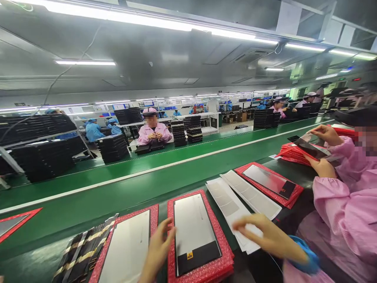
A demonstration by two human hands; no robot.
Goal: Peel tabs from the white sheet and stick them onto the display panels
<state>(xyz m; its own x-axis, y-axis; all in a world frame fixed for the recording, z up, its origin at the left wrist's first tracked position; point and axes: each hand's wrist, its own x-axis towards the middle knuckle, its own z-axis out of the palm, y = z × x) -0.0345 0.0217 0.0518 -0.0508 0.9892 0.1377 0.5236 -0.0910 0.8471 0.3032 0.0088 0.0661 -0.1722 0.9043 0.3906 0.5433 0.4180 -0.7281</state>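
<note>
Red trays fill the foreground as we look down at our own two hands! Our left hand [157, 251], blurred, hangs with its fingers spread just beside a red tray [171, 236] that holds a silver-faced display panel [191, 220] with a black band at its near end. Our right hand [272, 239], with a blue cuff [304, 257] at the wrist, reaches out open over the near end of a stack of white sheets [225, 200]. Neither grip is pinching anything we can see, and we cannot tell whether those fingertips touch the paper. To the left, a second red tray [153, 216] carries another panel beside a row of black-and-gold packs [84, 251]. Beyond the sheets lies a third red tray [253, 167]. Next to us, a co-worker's pink sleeve [347, 169] leads to hands holding a dark sheet [312, 147] above a pile of red trays [291, 155]. Across the green conveyor belt [118, 194], another co-worker [153, 131] sits between stacks of black trays [112, 147].
</note>
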